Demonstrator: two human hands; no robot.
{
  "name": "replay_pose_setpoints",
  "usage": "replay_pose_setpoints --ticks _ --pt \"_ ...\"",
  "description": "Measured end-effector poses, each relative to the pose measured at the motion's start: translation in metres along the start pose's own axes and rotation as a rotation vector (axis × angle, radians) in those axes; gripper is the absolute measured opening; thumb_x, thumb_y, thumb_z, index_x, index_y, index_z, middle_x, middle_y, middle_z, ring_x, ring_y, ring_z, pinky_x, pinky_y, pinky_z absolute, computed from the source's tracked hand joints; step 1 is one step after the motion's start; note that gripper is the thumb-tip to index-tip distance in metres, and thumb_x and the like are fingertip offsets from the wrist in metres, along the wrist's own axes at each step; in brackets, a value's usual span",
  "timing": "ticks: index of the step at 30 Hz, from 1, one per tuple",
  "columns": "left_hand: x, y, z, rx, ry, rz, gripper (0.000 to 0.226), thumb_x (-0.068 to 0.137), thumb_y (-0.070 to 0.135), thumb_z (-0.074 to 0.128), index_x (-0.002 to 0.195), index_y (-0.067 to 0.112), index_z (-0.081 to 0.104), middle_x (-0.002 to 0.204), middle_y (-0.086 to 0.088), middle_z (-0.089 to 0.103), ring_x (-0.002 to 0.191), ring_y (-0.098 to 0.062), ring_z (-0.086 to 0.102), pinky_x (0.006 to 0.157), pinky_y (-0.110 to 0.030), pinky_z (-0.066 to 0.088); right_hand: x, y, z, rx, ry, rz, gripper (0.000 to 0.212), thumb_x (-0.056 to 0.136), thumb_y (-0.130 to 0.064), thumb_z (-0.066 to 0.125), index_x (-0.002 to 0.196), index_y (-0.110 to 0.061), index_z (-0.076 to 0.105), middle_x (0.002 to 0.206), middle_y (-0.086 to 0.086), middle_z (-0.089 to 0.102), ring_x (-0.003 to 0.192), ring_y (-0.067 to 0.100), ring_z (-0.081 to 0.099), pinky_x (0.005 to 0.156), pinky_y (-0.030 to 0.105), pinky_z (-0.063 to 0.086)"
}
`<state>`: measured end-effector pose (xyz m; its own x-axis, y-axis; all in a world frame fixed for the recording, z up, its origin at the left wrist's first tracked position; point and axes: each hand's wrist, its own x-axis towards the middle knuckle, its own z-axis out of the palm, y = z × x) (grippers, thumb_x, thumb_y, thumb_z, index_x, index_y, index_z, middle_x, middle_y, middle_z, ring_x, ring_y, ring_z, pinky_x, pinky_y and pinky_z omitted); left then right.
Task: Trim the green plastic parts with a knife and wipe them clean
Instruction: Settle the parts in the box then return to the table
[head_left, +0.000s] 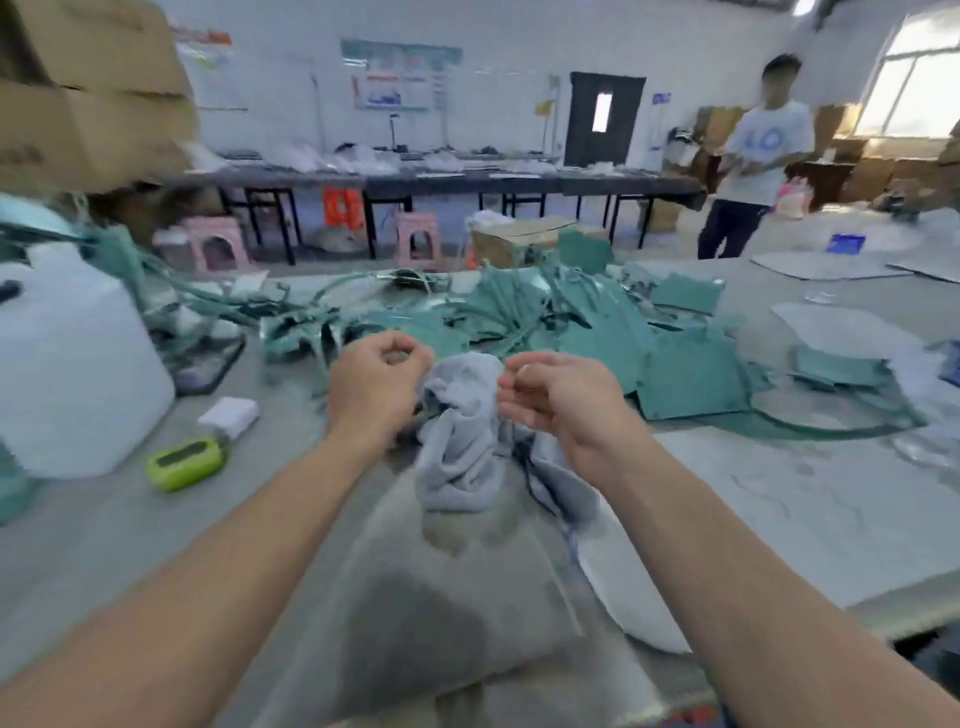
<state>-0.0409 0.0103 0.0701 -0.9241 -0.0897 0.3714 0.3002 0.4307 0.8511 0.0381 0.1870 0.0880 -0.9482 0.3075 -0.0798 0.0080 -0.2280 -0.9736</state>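
Left hand (374, 387) and right hand (553, 397) curl against the bunched cloth (462, 452) at mid-frame. Blur hides any pinch. Parts (597, 332) heap just above on the counter (93, 530) — probably light, thin, springy — grip a flat edge.

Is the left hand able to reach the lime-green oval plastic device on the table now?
Probably yes: the lime-green oval plastic device lies uncovered left of the left hand, with bare table between.

Factory workshop: stacked cartons (93, 88), long worktables (467, 183)
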Motion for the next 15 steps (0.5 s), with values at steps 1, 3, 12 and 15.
replay_pose_setpoints --ticks 1,3,12,15 --pt "0.008 -0.016 -0.013 -0.015 0.022 -0.028 0.011 0.085 0.03 0.071 0.075 0.034 0.07 0.059 0.024 0.063 0.054 0.003 0.056 0.056 -0.026 0.042 0.009 0.003 0.011 -0.026 -0.001 -0.014 0.015 0.092 0.008 0.057 0.091 0.0 0.071 0.077 0.017 0.071 0.068 0.023 0.068 0.066 0.031 0.064" --pt "0.021 -0.042 -0.034 -0.063 0.058 -0.08 0.017 0.087 0.02 0.069 0.089 0.037 0.07 0.074 0.025 0.069 0.063 0.01 0.061 0.062 -0.026 0.053 0.027 0.008 0.03 -0.117 0.002 -0.06 0.016 0.09 0.008 0.059 0.09 0.0 0.073 0.08 0.019 0.069 0.071 0.024 0.063 0.07 0.034 0.058" --pt "0.052 -0.115 -0.047 0.034 0.125 -0.227 0.056 0.091 0.022 0.067 0.141 0.038 0.047 0.126 0.006 0.061 0.098 -0.004 0.054 0.084 -0.025 0.041 0.112 0.024 0.111 -0.898 -0.062 -0.352 0.022 0.089 -0.017 0.064 0.106 -0.025 0.075 0.087 -0.011 0.074 0.071 0.003 0.066 0.06 0.013 0.046" --pt "0.064 -0.129 -0.035 0.006 0.103 -0.208 0.061 0.086 0.019 0.066 0.142 0.032 0.047 0.129 0.006 0.059 0.11 -0.015 0.058 0.093 -0.029 0.044 0.139 0.033 0.142 -1.114 -0.186 -0.311 0.034 0.089 -0.021 0.066 0.123 -0.022 0.069 0.108 -0.001 0.072 0.096 0.017 0.065 0.077 0.02 0.043"
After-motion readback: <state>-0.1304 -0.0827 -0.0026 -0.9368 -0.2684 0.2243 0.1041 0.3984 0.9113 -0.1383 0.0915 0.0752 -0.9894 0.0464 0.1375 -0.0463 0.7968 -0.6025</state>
